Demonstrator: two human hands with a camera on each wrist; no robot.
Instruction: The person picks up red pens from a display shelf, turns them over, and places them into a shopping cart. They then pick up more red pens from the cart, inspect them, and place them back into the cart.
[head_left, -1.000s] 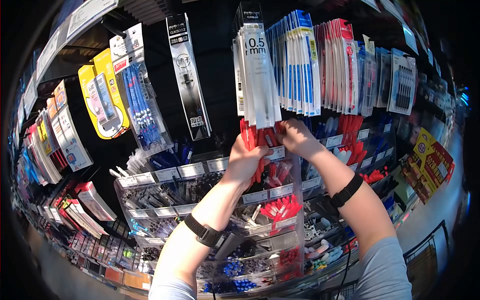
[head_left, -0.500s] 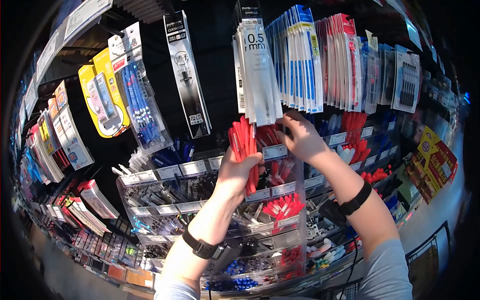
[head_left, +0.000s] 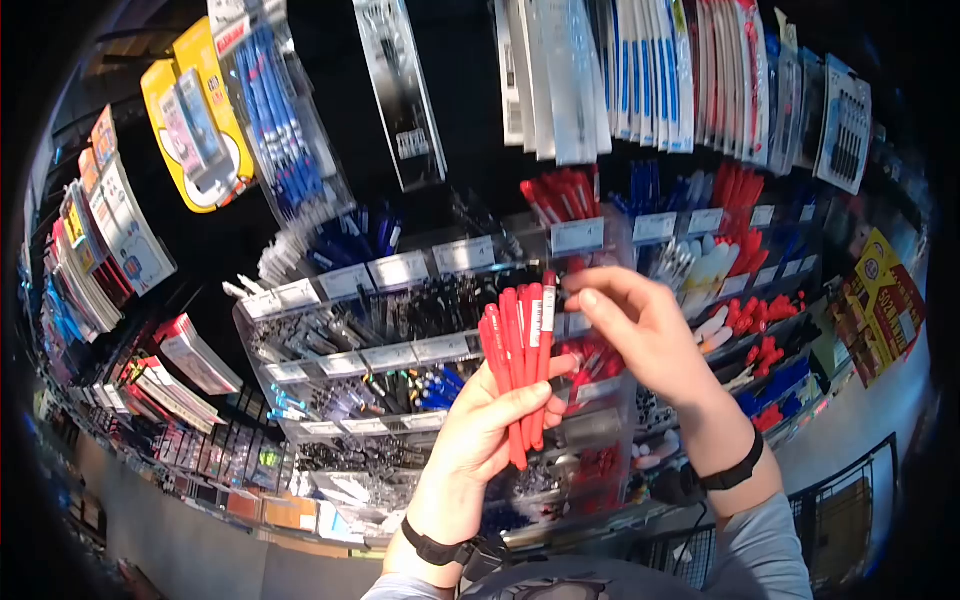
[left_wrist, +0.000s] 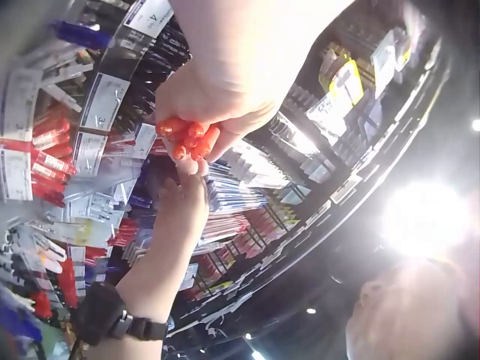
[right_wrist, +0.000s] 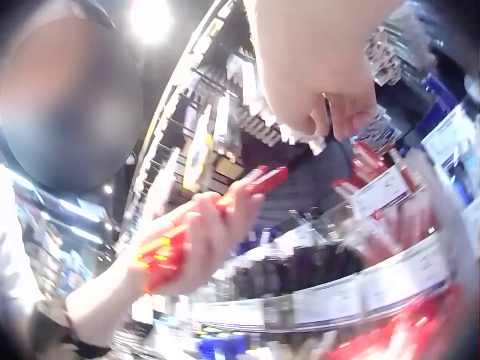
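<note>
In the head view my left hand (head_left: 490, 420) holds a fanned bunch of red pens (head_left: 522, 350), thumb across their lower part. My right hand (head_left: 650, 335) is just right of the pens' upper ends, fingers loosely bent and pointing left, with nothing seen in it. The left wrist view shows the pens' ends (left_wrist: 193, 139) bunched in the left hand (left_wrist: 217, 97). In the right wrist view the right hand (right_wrist: 319, 82) hangs apart from the pens (right_wrist: 232, 199), above a bin of red pens (right_wrist: 367, 161).
Tiered clear bins with price labels (head_left: 578, 235) hold black, blue and red pens. Above hang packaged refills (head_left: 645, 80) and a yellow card pack (head_left: 205, 120). At the right are a red and yellow sign (head_left: 880, 300) and a dark wire rack (head_left: 845, 510).
My left hand has brought the red pens down and away from the upper bin, towards me. The right hand has also come down, beside the bunch. The view has tilted lower.
</note>
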